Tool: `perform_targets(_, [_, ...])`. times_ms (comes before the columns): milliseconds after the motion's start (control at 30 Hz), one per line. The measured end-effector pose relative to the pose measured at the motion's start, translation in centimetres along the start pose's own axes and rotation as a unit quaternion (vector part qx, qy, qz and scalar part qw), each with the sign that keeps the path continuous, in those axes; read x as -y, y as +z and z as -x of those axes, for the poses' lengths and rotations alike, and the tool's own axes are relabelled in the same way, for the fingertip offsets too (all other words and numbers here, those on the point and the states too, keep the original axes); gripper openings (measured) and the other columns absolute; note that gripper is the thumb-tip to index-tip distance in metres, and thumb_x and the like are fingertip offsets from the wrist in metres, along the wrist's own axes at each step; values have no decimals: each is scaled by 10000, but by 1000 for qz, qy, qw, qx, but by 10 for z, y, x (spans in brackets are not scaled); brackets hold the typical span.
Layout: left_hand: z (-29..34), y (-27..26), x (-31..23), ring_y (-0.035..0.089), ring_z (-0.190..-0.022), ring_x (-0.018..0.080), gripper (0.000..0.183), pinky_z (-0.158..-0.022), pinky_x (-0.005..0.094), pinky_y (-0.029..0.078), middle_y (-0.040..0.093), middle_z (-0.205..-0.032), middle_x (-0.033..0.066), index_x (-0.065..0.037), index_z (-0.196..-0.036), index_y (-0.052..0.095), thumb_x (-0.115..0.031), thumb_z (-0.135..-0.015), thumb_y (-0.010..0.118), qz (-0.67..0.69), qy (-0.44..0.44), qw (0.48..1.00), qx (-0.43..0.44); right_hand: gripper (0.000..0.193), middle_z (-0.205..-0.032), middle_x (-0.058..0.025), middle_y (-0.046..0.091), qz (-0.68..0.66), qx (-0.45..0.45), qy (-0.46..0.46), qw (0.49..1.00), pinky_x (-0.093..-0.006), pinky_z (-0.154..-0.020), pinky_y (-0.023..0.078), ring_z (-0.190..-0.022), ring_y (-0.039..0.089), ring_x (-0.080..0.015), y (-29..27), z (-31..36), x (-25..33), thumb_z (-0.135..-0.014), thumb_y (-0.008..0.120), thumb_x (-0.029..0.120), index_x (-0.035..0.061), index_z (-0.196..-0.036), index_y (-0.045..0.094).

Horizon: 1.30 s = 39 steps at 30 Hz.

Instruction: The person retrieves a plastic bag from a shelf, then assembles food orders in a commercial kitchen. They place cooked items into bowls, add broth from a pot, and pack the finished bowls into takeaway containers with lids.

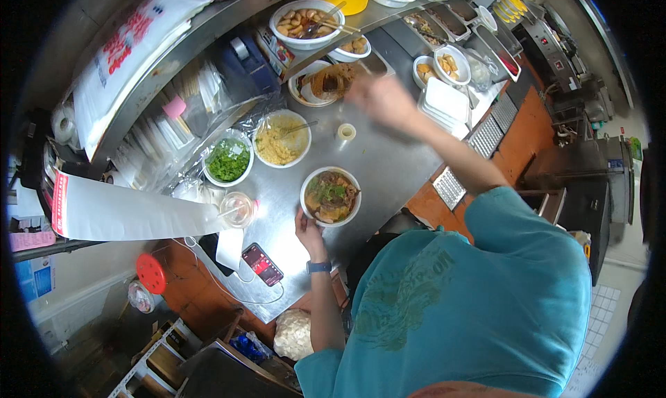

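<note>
A white bowl of food [331, 196], topped with chopped greens and brown pieces in broth, stands on the metal counter in front of me. My left hand [309, 233] grips its lower left rim. My right hand [383, 101] is raised over the far part of the counter, smeared by motion, beside a brown-stained container of dark sauce [329, 86]; whether it holds anything is unclear. Left of the food bowl are a bowl of chopped greens [227, 160] and a bowl of minced yellow garlic [277, 148] with a spoon in it. A small pale cylindrical cup [345, 132] stands between.
A metal shelf [229, 34] runs above the counter's far side, with a bowl of brown chunks [305, 24] near it. White lidded boxes [444, 105] sit at the right. A phone [262, 264] with a cable lies at the near left edge, by a clear cup [237, 209].
</note>
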<state>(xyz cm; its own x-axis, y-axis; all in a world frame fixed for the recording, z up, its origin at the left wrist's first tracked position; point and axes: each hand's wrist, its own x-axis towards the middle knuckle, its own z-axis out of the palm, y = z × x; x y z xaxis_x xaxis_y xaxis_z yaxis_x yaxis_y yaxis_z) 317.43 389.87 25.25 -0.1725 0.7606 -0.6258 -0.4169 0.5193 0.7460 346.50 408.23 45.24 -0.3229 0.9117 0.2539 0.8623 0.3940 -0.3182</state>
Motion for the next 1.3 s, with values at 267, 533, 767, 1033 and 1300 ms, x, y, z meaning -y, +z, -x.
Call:
perform_targets(267, [26,34,39,569,-738,102,426,-558,247,496,625,-915,46,-48,-1298,579,12,-883,501,24,70,995,-67,294,-974,-181,671,170,-37,-77,982,-462,-807,486,-917,632,-359,-77,-207,-209,-880,669,285,48,-1054,665])
perform_targets(533, [50,55,66,612,-795,155,480,-649,313,575,603,-853,52,-75,-1360,538,-100,-883,497,11,62,990,-130,354,-1054,-199,673,-24,100,-58,993,-458,-867,475,-981,634,-369,-103,-212,-226,-899,647,301,14,-1106,653])
perform_targets(767, [36,45,71,601,-755,144,413,-640,304,569,638,-895,66,-30,-1286,566,-78,-887,473,-18,54,988,-145,212,-958,-143,682,165,-294,-201,919,-439,-762,502,-889,646,-369,-120,-78,-204,-885,664,186,47,-1045,670])
perform_targets(1033, [32,40,51,609,-1082,216,466,-886,345,516,660,-1179,107,-19,-1271,623,-376,-1017,463,-62,58,990,-115,232,-1040,-54,691,-504,69,198,838,-295,-819,520,-891,636,-137,50,189,-65,-915,630,26,-2,-1140,676])
perform_targets(1300, [32,40,40,608,-1143,297,479,-947,365,491,615,-1267,243,31,-1325,558,-263,-949,593,-217,116,967,-64,282,-922,-123,727,-413,85,333,843,-298,-767,549,-816,689,-186,184,205,-31,-875,687,113,-4,-1131,688])
